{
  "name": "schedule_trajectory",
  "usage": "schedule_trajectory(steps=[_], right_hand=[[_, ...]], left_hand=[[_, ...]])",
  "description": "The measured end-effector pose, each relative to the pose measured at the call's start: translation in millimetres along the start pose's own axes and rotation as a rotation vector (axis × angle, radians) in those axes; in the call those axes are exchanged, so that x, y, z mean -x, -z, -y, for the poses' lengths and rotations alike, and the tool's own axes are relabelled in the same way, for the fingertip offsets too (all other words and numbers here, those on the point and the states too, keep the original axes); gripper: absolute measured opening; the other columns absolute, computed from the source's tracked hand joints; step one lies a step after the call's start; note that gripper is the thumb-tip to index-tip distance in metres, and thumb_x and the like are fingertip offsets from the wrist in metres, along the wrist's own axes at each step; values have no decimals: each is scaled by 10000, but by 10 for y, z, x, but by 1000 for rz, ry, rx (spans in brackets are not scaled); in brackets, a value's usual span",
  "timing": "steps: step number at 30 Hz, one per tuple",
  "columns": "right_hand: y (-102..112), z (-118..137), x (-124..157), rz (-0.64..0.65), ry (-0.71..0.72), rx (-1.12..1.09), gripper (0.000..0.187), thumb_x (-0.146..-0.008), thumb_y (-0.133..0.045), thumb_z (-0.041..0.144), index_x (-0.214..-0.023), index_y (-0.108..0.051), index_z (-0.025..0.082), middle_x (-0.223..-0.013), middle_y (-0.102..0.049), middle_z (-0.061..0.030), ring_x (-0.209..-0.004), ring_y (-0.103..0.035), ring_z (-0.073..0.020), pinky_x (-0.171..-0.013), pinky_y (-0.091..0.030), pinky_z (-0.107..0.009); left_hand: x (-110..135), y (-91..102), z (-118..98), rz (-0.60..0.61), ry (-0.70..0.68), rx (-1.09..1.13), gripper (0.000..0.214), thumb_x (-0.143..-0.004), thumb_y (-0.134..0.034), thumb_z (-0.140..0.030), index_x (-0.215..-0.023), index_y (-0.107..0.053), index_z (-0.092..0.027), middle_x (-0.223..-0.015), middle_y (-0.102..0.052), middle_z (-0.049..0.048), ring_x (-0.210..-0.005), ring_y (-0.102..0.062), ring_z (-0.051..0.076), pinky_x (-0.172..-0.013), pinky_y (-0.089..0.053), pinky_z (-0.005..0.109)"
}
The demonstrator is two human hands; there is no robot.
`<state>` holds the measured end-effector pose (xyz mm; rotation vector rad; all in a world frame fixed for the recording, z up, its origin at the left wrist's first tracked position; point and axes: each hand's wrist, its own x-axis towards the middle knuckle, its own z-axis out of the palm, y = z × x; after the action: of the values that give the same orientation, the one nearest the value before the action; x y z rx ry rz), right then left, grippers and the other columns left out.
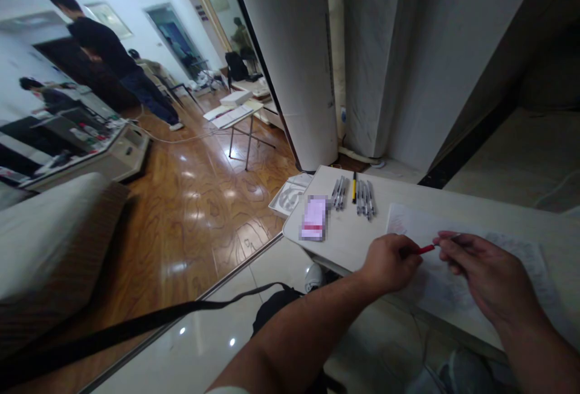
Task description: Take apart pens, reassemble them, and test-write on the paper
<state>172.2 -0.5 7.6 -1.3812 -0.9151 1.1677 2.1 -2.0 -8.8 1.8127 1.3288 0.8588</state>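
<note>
Both my hands meet over a sheet of paper on a small white table. My left hand is closed in a fist around a red pen, whose end sticks out to the right. My right hand pinches the other end of the pen with its fingertips. A row of several pens, one of them yellow and black, lies at the table's far edge. A blurred pink card rests near the table's left corner.
A white pillar and grey wall panels rise behind the table. A flat white box lies on the floor by the table. A black strap crosses the floor. A folding table and people stand farther off at the left.
</note>
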Motion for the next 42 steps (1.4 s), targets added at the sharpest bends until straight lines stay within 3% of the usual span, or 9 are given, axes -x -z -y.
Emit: schedule_trajectory(steps=[4,8,17,21,30,42], right_hand=[[-9,12,3,3,17,-26,345,-580,-850,389,-825,-729,179,-835,-714,-98,-607,-598,-134,-403,-410,-190],[-42,105,44,-4,49,-9,273,-625,-815,368,-764,-707,160,-748,-693,-66,-555,-579,-119,-403,-389,-202],[-23,111,-31,-117,280,117,244,-743,-718,399,-820,-674,172,-740,-692,-32,-564,-599,-127,-469,-418,-230],[-25,103,-14,-40,253,168,219,-760,-701,389,-823,-677,181,-621,-643,5,-547,-583,-123,-484,-419,-227],[-71,109,34,45,142,60,237,-732,-732,385,-817,-675,172,-666,-674,-20,-525,-556,-110,-429,-364,-210],[-69,77,22,-2,136,50,248,-712,-761,377,-802,-695,155,-611,-639,-7,-515,-538,-103,-426,-376,-204]], left_hand=[[-8,1,-7,-16,-6,10,188,-770,-661,-274,-929,-726,-198,-837,-699,41,-749,-611,158,-694,-478,268],[-27,14,-59,-29,-2,33,158,-777,-645,-225,-906,-726,-182,-844,-710,46,-751,-618,156,-700,-480,267],[-96,37,-60,-70,-44,-17,109,-795,-630,-177,-870,-708,-190,-831,-710,34,-765,-631,156,-688,-475,265],[-89,35,-78,-95,-62,-3,80,-779,-652,-165,-845,-691,-188,-817,-705,22,-752,-627,147,-684,-477,258],[-80,40,-57,-114,-68,10,69,-756,-665,-139,-808,-674,-182,-771,-671,12,-715,-595,137,-666,-460,257],[-72,13,-57,-114,-84,13,91,-773,-651,-142,-845,-697,-171,-789,-682,24,-723,-599,136,-662,-460,250]])
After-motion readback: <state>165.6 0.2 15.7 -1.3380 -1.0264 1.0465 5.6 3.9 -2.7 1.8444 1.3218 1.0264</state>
